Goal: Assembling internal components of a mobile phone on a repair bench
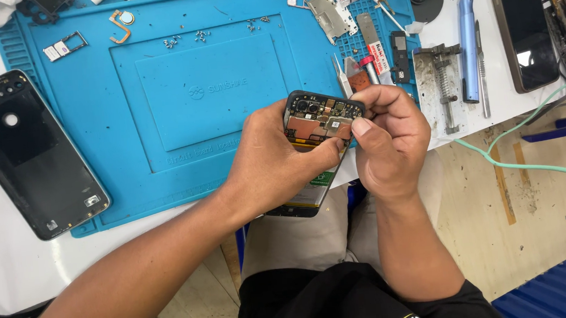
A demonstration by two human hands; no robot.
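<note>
An opened smartphone [317,126] with its back removed shows a circuit board, camera modules and a battery. My left hand [273,163] grips it from the left side, thumb lying across the middle. My right hand [389,137] is curled against the phone's upper right corner, thumb tip pressing on the board next to a metal shield. The phone is held above the front edge of a blue repair mat [161,155]. Whether the right fingers pinch a small part cannot be seen.
A black phone back cover [27,152] lies at the mat's left. Loose screws [186,39], metal shields [328,11], tweezers [342,77] and a SIM tray [65,45] sit on the mat. A blue electric screwdriver [468,43] and another dark phone [525,29] lie at the right; a green cable [519,160] hangs.
</note>
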